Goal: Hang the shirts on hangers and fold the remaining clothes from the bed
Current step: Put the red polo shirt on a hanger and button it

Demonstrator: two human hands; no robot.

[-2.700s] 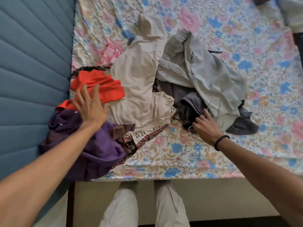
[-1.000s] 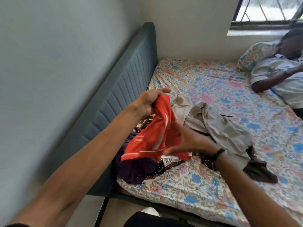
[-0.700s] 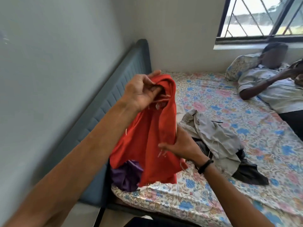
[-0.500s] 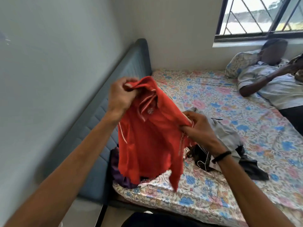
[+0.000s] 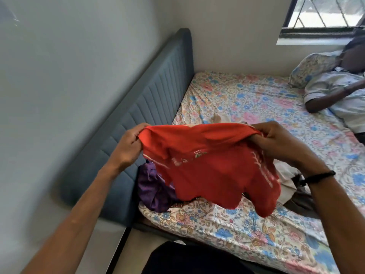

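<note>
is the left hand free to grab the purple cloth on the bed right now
Probably not yet. The left hand grips one top corner of the red shirt, and the right hand grips the other. The purple cloth lies just below it on the bed, so it looks close enough once the shirt is let go.

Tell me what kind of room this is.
Most likely a bedroom in a home. There is a bed with a floral sheet and a padded blue headboard, a matching pillow, loose clothes lying on the sheet, and a barred window in a plain wall.
</note>
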